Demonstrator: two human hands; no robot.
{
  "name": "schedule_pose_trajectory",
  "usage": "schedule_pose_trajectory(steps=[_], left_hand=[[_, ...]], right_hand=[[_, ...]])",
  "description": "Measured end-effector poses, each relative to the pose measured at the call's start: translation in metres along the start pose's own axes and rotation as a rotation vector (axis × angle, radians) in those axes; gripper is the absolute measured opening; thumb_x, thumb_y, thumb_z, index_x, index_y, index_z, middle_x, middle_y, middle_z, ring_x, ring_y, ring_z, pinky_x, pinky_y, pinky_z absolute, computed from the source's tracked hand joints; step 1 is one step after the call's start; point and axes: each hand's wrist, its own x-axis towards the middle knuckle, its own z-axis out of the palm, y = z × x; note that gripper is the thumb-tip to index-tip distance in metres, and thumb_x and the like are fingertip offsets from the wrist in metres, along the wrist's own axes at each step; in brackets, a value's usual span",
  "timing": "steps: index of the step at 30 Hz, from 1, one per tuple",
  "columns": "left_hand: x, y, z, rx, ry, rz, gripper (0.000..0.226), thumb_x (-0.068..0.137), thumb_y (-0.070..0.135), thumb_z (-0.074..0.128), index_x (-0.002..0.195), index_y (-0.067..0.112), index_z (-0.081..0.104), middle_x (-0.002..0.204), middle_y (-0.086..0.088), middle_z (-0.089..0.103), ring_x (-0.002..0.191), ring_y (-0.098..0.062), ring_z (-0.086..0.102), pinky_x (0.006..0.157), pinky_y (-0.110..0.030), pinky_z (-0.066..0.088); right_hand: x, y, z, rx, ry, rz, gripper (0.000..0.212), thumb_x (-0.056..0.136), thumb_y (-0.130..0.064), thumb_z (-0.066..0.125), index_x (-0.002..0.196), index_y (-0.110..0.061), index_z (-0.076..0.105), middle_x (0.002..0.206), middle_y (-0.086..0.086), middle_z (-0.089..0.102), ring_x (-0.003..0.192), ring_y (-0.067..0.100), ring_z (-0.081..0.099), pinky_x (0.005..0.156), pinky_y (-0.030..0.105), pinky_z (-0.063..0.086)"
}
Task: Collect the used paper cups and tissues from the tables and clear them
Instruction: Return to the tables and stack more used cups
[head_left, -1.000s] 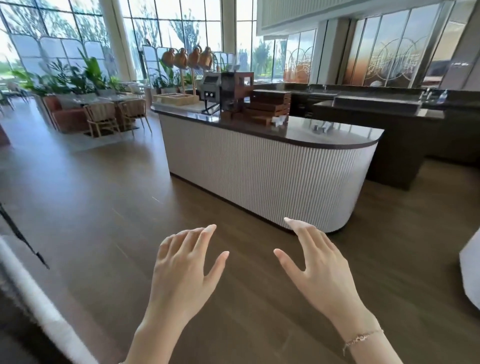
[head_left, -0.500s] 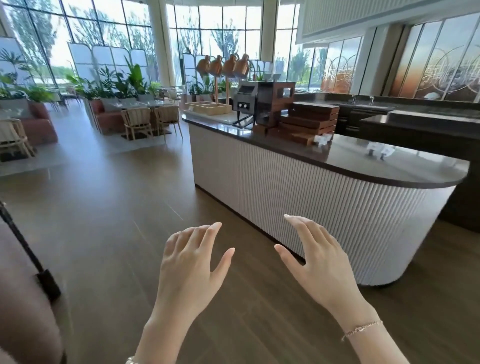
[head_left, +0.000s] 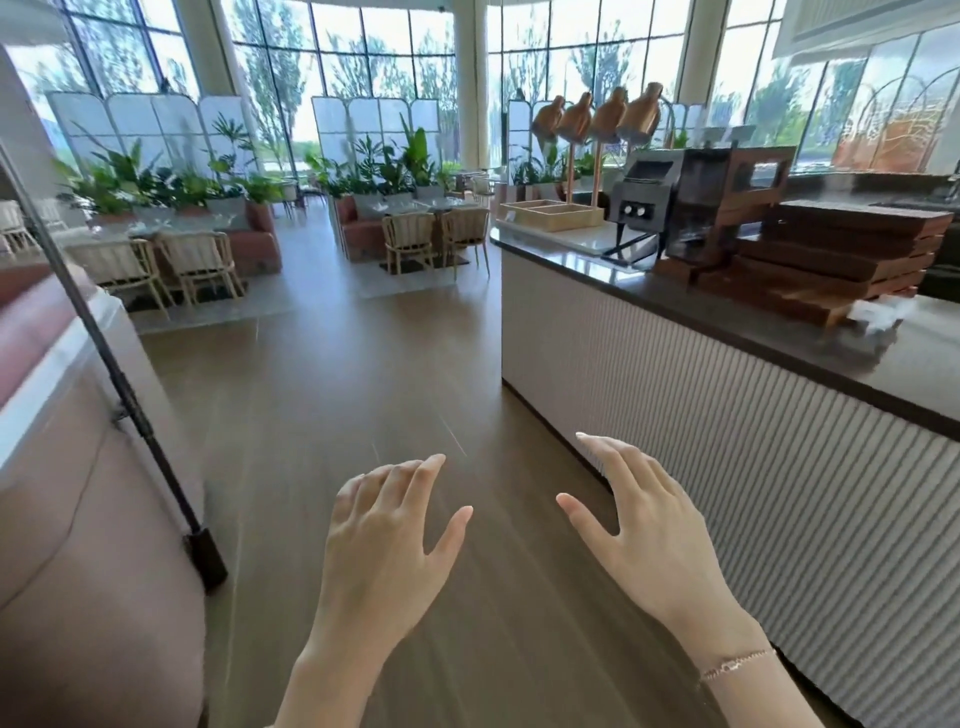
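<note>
My left hand (head_left: 387, 540) and my right hand (head_left: 652, 535) are held out low in front of me, palms down, fingers spread, holding nothing. They hover above the brown wooden floor (head_left: 332, 395). Dining tables (head_left: 415, 208) with glassware stand far ahead by the windows; a second set table (head_left: 171, 226) is at the left. No paper cup or tissue shows clearly. Something white and crumpled (head_left: 878, 314) lies on the dark counter top at the right, too blurred to name.
A long counter (head_left: 675, 415) with white ribbed front runs along my right, bearing a toaster machine (head_left: 649, 208), stacked wooden boards (head_left: 841, 254) and copper heat lamps (head_left: 597, 117). A pink sofa back (head_left: 78, 519) with a black pole (head_left: 130, 400) stands close at left. Wicker chairs (head_left: 410, 241) ahead.
My view has swung left, so the counter slid to the right and the aisle toward the dining tables came to the middle. The pink sofa entered at left. My hands kept their spread pose.
</note>
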Motion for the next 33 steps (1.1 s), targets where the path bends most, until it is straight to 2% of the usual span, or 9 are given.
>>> schedule_pose_trajectory(steps=[4, 10, 13, 18, 22, 25, 29, 33], left_hand=[[0.089, -0.017, 0.038, 0.041, 0.033, -0.062, 0.046, 0.087, 0.051, 0.053, 0.118, 0.018, 0.062, 0.106, 0.004, 0.067, 0.100, -0.025, 0.064, 0.092, -0.043, 0.046], [0.179, -0.051, 0.094, 0.087, 0.004, -0.134, 0.056, 0.084, 0.055, 0.037, 0.119, 0.019, 0.061, 0.107, 0.005, 0.067, 0.102, -0.023, 0.063, 0.093, -0.042, 0.045], [0.219, -0.075, 0.125, 0.093, -0.007, -0.166, 0.056, 0.084, 0.054, 0.037, 0.118, 0.018, 0.062, 0.106, 0.004, 0.068, 0.101, -0.023, 0.063, 0.092, -0.043, 0.045], [0.300, -0.123, 0.182, 0.087, -0.009, -0.216, 0.049, 0.083, 0.049, 0.054, 0.120, 0.019, 0.062, 0.110, 0.004, 0.067, 0.106, -0.024, 0.061, 0.095, -0.043, 0.043], [0.379, -0.170, 0.228, 0.085, 0.034, -0.219, 0.047, 0.076, 0.041, 0.071, 0.115, 0.017, 0.065, 0.104, 0.003, 0.069, 0.100, -0.027, 0.063, 0.085, -0.045, 0.050], [0.445, -0.211, 0.258, 0.043, 0.011, -0.228, 0.048, 0.080, 0.042, 0.067, 0.121, 0.018, 0.062, 0.110, 0.003, 0.067, 0.108, -0.025, 0.060, 0.096, -0.044, 0.044], [0.531, -0.263, 0.294, 0.038, 0.019, -0.210, 0.049, 0.082, 0.043, 0.064, 0.125, 0.019, 0.059, 0.115, 0.004, 0.065, 0.113, -0.024, 0.057, 0.101, -0.043, 0.040], [0.600, -0.304, 0.333, 0.046, 0.012, -0.187, 0.049, 0.082, 0.043, 0.065, 0.125, 0.018, 0.059, 0.115, 0.003, 0.065, 0.113, -0.024, 0.057, 0.102, -0.043, 0.039]], right_hand=[[0.104, 0.025, 0.029, 0.046, -0.014, -0.041, 0.061, 0.088, -0.058, 0.042, 0.142, -0.029, 0.039, 0.141, -0.012, 0.046, 0.131, 0.012, 0.042, 0.108, 0.030, 0.033], [0.227, 0.047, 0.079, 0.082, -0.031, -0.105, 0.059, 0.088, -0.053, 0.049, 0.139, -0.025, 0.043, 0.138, -0.010, 0.049, 0.129, 0.014, 0.045, 0.105, 0.032, 0.035], [0.280, 0.054, 0.111, 0.112, -0.041, -0.120, 0.057, 0.087, -0.052, 0.053, 0.136, -0.023, 0.048, 0.134, -0.008, 0.053, 0.125, 0.016, 0.050, 0.102, 0.033, 0.039], [0.374, 0.060, 0.172, 0.117, -0.049, -0.138, 0.057, 0.086, -0.054, 0.049, 0.133, -0.023, 0.050, 0.131, -0.008, 0.056, 0.121, 0.018, 0.053, 0.098, 0.035, 0.042], [0.466, 0.057, 0.227, 0.095, -0.061, -0.162, 0.057, 0.087, -0.053, 0.050, 0.138, -0.026, 0.045, 0.136, -0.010, 0.051, 0.127, 0.015, 0.047, 0.103, 0.035, 0.037], [0.543, 0.051, 0.261, 0.087, -0.064, -0.164, 0.058, 0.088, -0.056, 0.045, 0.139, -0.028, 0.042, 0.139, -0.012, 0.047, 0.130, 0.013, 0.043, 0.106, 0.032, 0.033], [0.638, 0.042, 0.303, 0.107, -0.036, -0.165, 0.065, 0.084, -0.063, 0.033, 0.138, -0.028, 0.044, 0.137, -0.012, 0.049, 0.128, 0.013, 0.044, 0.105, 0.030, 0.033], [0.715, 0.038, 0.345, 0.138, -0.006, -0.153, 0.058, 0.086, -0.055, 0.047, 0.135, -0.023, 0.049, 0.133, -0.006, 0.054, 0.124, 0.019, 0.052, 0.101, 0.036, 0.040]])
